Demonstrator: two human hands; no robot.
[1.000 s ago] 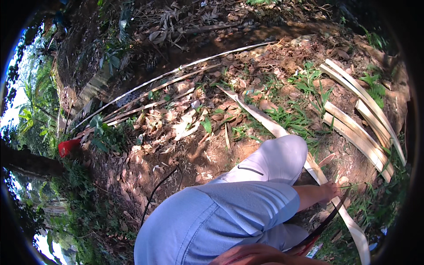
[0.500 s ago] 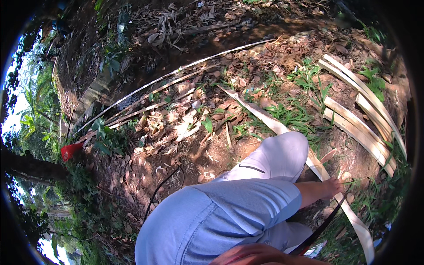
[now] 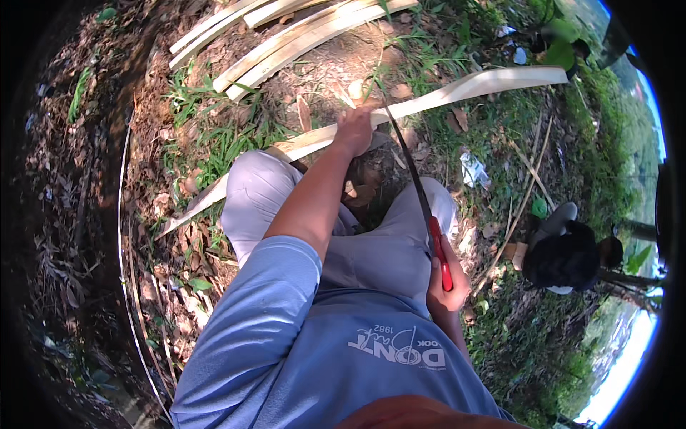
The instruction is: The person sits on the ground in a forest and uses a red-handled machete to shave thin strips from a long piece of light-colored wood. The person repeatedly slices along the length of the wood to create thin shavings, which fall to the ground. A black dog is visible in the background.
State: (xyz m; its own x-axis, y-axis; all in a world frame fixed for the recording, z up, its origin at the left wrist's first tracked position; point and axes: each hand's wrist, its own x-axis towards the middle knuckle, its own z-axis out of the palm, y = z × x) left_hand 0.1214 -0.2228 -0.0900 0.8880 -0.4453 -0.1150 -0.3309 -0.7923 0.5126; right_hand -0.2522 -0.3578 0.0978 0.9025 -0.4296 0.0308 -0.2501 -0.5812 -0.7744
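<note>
A long, pale wooden strip (image 3: 443, 95) slants across the ground in front of my knees, its right end raised and bent. My left hand (image 3: 355, 131) is closed on it near its middle, at the near edge. My right hand (image 3: 449, 282), beside my right thigh, grips the red handle of a long dark-bladed cutting tool (image 3: 411, 161). Its narrow blade points away from me and crosses the strip just right of my left hand. Whether the blade has teeth, and whether it touches the wood, I cannot tell.
Several cut pale wooden strips (image 3: 307, 44) lie beyond my left hand. Long thin poles (image 3: 127, 286) lie at the left. Thin sticks (image 3: 525, 189) and a crumpled wrapper (image 3: 474, 170) lie at the right, near a person in dark clothing (image 3: 561, 259). Grass and dry leaves cover the soil.
My view has swung right, bringing my lap, right hand and the red handle into sight. My left hand stays on the wooden strip, with the dark blade still close beside it.
</note>
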